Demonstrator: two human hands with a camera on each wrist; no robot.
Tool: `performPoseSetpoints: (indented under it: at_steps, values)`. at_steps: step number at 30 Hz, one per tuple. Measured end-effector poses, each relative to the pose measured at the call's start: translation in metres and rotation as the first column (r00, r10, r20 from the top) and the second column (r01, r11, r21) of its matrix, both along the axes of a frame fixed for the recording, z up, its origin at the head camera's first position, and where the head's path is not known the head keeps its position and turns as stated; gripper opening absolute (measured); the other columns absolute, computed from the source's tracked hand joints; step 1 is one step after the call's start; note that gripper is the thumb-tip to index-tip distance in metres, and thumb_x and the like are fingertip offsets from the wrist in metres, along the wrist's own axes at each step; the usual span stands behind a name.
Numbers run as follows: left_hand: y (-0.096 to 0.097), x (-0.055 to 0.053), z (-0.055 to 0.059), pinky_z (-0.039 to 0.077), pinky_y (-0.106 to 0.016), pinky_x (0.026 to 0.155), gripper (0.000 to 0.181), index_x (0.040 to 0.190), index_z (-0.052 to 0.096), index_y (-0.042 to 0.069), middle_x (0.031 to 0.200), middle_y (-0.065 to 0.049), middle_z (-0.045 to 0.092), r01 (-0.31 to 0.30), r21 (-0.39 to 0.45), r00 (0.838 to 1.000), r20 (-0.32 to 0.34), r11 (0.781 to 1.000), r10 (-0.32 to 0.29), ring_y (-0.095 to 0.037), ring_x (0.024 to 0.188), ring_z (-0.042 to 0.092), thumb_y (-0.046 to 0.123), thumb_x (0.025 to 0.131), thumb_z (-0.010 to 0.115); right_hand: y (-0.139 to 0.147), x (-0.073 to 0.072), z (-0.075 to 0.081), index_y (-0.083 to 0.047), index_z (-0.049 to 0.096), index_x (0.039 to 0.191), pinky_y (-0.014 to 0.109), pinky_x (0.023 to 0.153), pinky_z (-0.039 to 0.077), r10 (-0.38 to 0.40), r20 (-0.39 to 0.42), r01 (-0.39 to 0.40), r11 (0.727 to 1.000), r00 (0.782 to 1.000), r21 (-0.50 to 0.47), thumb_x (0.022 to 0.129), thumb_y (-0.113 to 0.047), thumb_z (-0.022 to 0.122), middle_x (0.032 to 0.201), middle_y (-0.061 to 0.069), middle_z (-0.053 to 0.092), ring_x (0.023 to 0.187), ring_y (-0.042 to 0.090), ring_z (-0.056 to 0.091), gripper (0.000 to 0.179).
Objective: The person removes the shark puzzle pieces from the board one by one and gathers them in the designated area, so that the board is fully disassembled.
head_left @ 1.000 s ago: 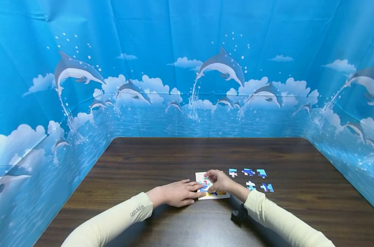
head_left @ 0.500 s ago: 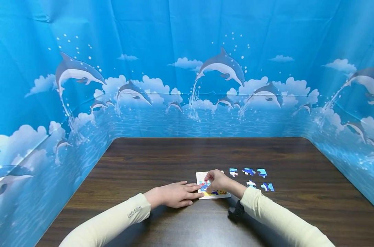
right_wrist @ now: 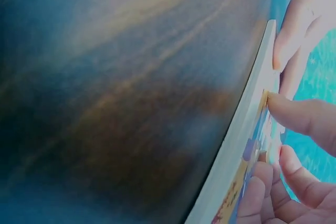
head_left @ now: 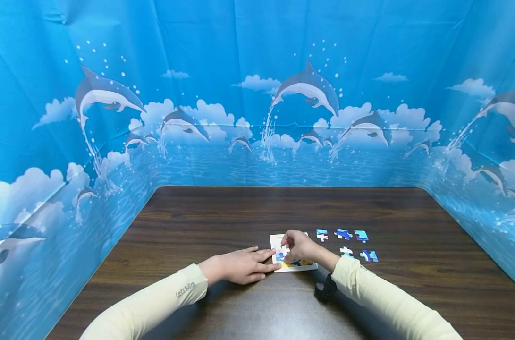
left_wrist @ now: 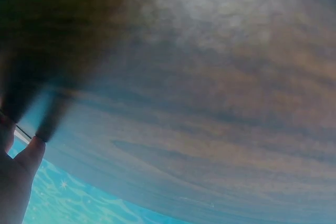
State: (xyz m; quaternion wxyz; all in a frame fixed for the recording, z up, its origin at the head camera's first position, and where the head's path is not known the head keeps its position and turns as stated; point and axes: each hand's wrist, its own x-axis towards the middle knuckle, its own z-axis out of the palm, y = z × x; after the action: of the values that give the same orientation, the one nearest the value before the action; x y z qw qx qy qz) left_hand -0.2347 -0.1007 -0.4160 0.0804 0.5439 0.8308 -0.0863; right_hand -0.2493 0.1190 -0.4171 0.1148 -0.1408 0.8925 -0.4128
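Note:
A white-rimmed jigsaw tray (head_left: 306,269) lies on the table between both hands, with a colourful picture part shown inside it. My left hand (head_left: 245,266) rests flat at its left edge, fingers stretched out and the fingertips over the rim. Above the tray, my right hand (head_left: 300,246) pinches a small puzzle piece (head_left: 285,250) between thumb and fingers, close over the picture. The right wrist view shows the tray edge-on, its side wall (right_wrist: 231,166) running up beside the thumb (right_wrist: 299,116). Much of the tray is hidden under the right hand.
Several loose puzzle pieces lie right of the tray, among them a corner-like blue one (head_left: 361,236) and a blue-and-white one (head_left: 346,251). The dark wood table (head_left: 215,217) ends at a dolphin-print curtain (head_left: 198,165). A black wrist device (head_left: 326,288) sits under the right sleeve.
The left fingertips have drawn back slightly to the left and spread a little. The right hand stays over the same part of the tray, the look of the piece between its fingers changing from reddish to paler.

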Motion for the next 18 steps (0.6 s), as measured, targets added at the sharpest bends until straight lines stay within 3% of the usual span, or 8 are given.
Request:
performPoseSetpoints:
  at_steps: [6, 12, 18]
  values:
    - [-0.0002, 0.0006, 0.0007, 0.028, -0.043, 0.115, 0.049, 0.149, 0.025, 0.03, 0.156, -0.009, 0.023, -0.008, 0.0, 1.0, 0.008, 1.0, 0.008, -0.015, 0.144, 0.025, 0.032, 0.102, 0.038, -0.0009, -0.001, -0.0009, 0.0, 0.061, 0.084, 0.018, 0.061, 0.042, 0.019, -0.054, -0.017, 0.999, 0.998, 0.034, 0.059, 0.008, 0.077, 0.076, 0.007, 0.058, 0.069, 0.009, 0.049, 0.03]
    - [0.0004, 0.0008, 0.0011, 0.029, -0.044, 0.114, 0.049, 0.149, 0.025, 0.03, 0.157, -0.008, 0.022, -0.003, -0.009, 1.0, -0.008, 1.0, 0.003, -0.017, 0.144, 0.025, 0.032, 0.102, 0.036, -0.001, -0.0034, -0.0002, -0.001, 0.062, 0.079, 0.018, 0.058, 0.043, 0.08, -0.2, -0.061, 0.993, 0.977, 0.097, 0.058, 0.007, 0.074, 0.071, 0.006, 0.06, 0.065, 0.009, 0.049, 0.025]
    - [0.0001, 0.0006, 0.0005, 0.027, -0.046, 0.114, 0.048, 0.149, 0.025, 0.031, 0.157, -0.007, 0.022, -0.007, -0.002, 0.999, 0.033, 1.0, 0.007, -0.021, 0.144, 0.026, 0.031, 0.103, 0.035, 0.0036, -0.0064, -0.0024, -0.001, 0.062, 0.083, 0.019, 0.06, 0.044, 0.039, -0.171, -0.027, 0.997, 0.985, 0.068, 0.061, 0.006, 0.074, 0.076, 0.006, 0.059, 0.068, 0.01, 0.05, 0.026]
